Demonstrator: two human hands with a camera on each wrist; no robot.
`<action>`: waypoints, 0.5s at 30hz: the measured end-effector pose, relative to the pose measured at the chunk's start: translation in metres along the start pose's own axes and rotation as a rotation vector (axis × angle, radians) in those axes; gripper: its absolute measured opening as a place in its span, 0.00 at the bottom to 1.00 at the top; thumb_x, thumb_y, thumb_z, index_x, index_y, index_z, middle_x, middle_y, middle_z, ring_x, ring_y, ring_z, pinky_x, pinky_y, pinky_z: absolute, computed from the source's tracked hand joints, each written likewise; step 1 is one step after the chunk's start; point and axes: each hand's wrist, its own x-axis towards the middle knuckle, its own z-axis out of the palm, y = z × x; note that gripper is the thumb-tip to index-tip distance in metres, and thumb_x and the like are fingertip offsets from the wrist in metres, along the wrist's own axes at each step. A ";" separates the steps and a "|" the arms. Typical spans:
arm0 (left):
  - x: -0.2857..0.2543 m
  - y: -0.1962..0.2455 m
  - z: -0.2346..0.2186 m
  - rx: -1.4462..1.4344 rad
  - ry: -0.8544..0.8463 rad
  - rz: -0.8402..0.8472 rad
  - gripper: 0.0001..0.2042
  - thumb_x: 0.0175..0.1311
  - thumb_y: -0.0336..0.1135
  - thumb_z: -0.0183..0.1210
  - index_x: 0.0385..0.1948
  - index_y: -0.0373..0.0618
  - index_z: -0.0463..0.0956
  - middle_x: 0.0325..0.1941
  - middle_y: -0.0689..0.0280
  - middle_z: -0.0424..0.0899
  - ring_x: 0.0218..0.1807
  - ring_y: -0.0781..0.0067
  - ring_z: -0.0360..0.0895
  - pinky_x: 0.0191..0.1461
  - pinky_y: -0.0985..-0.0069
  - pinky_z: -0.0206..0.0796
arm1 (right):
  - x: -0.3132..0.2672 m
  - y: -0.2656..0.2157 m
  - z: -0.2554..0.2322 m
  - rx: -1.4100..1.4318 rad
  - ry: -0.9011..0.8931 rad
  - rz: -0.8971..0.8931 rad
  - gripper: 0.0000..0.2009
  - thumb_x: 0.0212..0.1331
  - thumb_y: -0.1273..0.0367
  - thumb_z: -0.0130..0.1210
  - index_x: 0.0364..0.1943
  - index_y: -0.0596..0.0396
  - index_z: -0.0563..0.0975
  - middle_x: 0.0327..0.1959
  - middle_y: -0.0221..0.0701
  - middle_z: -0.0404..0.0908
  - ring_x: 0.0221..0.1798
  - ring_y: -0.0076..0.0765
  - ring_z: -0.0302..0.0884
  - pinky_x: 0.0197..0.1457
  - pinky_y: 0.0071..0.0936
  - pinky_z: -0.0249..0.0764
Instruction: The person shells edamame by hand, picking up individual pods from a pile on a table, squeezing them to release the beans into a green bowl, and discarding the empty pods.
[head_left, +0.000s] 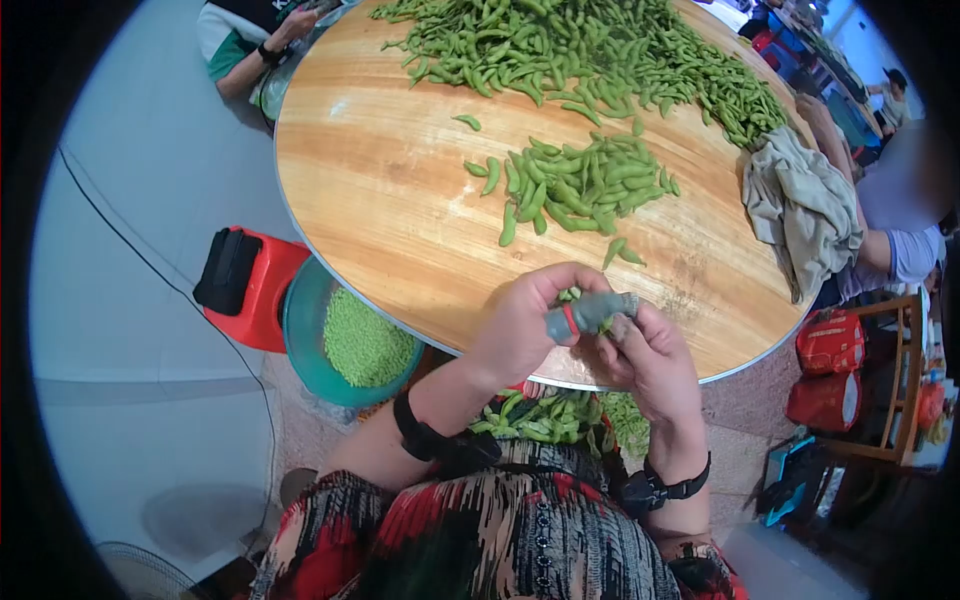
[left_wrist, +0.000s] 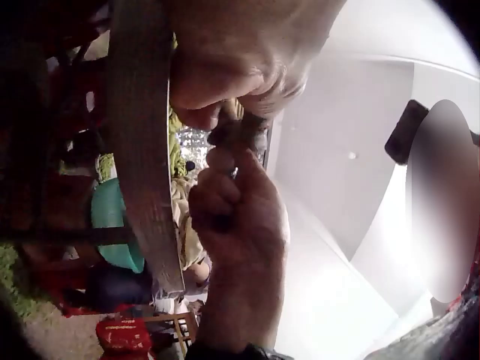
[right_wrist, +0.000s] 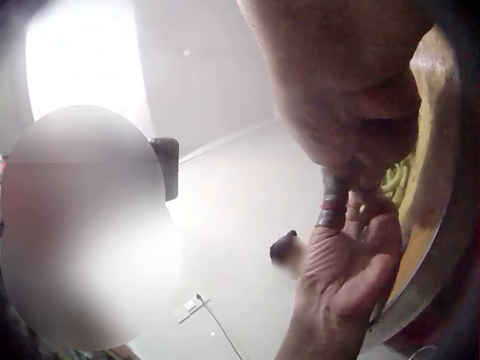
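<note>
My left hand (head_left: 515,325) is at the table's near edge, its thumb in a grey-green thumb guard (head_left: 590,314) with a red band. Small green soybeans (head_left: 569,294) show between its curled fingers. Facing it, my right hand (head_left: 658,365) pinches a green soybean pod (head_left: 606,325) against the guard's tip; the fingers hide most of the pod. In the left wrist view the right hand (left_wrist: 244,206) meets the guarded thumb. Just beyond the hands lie loose pods (head_left: 620,252) and a small pile of pods (head_left: 585,180).
A large pod heap (head_left: 560,45) covers the far side of the round wooden table (head_left: 360,180). Shelled beans (head_left: 365,340) fill a teal basin (head_left: 305,310) at lower left, beside a red stool (head_left: 270,295). More pods (head_left: 540,415) lie in my lap. A cloth (head_left: 795,195) hangs at right.
</note>
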 end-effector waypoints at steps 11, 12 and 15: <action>0.003 -0.001 0.003 0.170 0.361 0.116 0.04 0.56 0.25 0.55 0.33 0.41 0.71 0.30 0.69 0.74 0.26 0.84 0.69 0.27 0.88 0.58 | 0.023 -0.002 0.003 -0.498 0.143 -0.210 0.06 0.57 0.73 0.50 0.32 0.63 0.74 0.20 0.37 0.74 0.25 0.22 0.70 0.31 0.23 0.68; 0.004 0.000 0.002 0.172 0.358 0.115 0.04 0.56 0.25 0.55 0.33 0.41 0.71 0.30 0.69 0.74 0.26 0.84 0.69 0.27 0.88 0.58 | 0.025 -0.005 0.002 -0.595 0.161 -0.300 0.06 0.57 0.72 0.50 0.32 0.63 0.74 0.20 0.38 0.74 0.25 0.24 0.71 0.31 0.25 0.68; 0.006 0.004 -0.001 -0.069 0.363 0.145 0.03 0.56 0.25 0.52 0.32 0.40 0.71 0.28 0.67 0.72 0.22 0.83 0.66 0.22 0.91 0.52 | 0.033 -0.021 0.001 -0.757 0.286 -0.363 0.07 0.56 0.71 0.51 0.31 0.63 0.74 0.22 0.42 0.76 0.25 0.36 0.75 0.30 0.31 0.68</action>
